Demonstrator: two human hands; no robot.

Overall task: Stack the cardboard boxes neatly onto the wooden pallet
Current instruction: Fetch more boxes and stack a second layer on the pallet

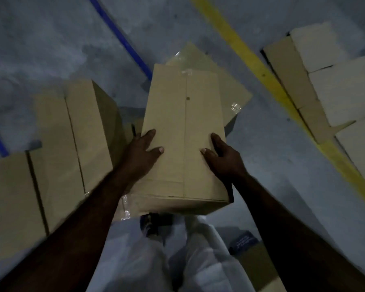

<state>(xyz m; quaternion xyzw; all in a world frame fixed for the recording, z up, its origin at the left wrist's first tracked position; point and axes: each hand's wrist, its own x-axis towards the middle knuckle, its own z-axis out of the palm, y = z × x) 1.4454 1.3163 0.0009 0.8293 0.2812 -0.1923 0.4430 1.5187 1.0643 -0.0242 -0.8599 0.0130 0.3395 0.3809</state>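
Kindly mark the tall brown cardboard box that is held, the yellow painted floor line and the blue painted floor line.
Tall brown cardboard box (169, 123): head view, top face beside the seam.
Yellow painted floor line (249, 57): head view, its upper stretch.
Blue painted floor line (117, 34): head view, its upper stretch.

Tall tan cardboard box (183, 131) (taped centre seam), upright, held above another box (230, 89)
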